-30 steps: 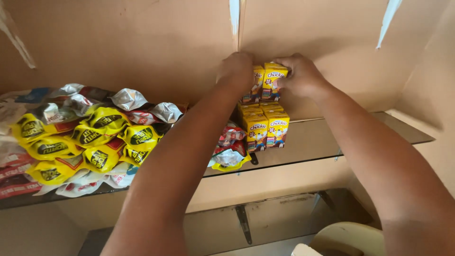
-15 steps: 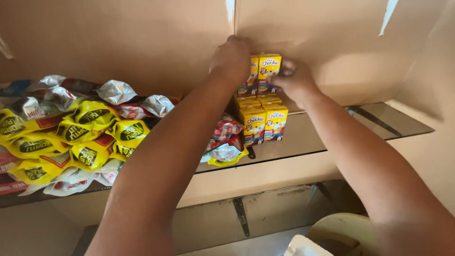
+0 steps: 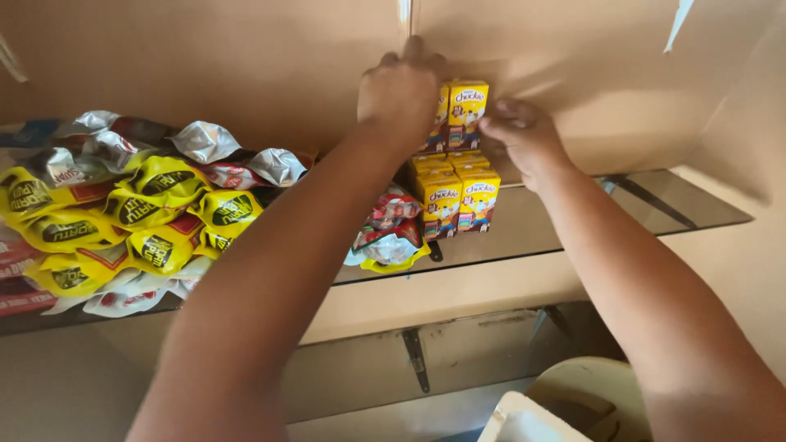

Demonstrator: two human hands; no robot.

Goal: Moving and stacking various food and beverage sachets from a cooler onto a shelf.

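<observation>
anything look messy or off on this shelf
The yellow drink cartons stand in a tidy stack, both hands on the top ones. The snack packets lie heaped and crumpled, some overhanging the shelf edge.

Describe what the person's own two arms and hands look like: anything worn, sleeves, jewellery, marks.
Both forearms are bare as far as the view reaches, with no sleeve edge showing. The left hand and right hand wear no gloves. No watch, bracelet or ring is visible on either wrist or on the fingers that show. No tattoos, bandages or other marks can be made out. Fingernails are too small to judge.
</observation>
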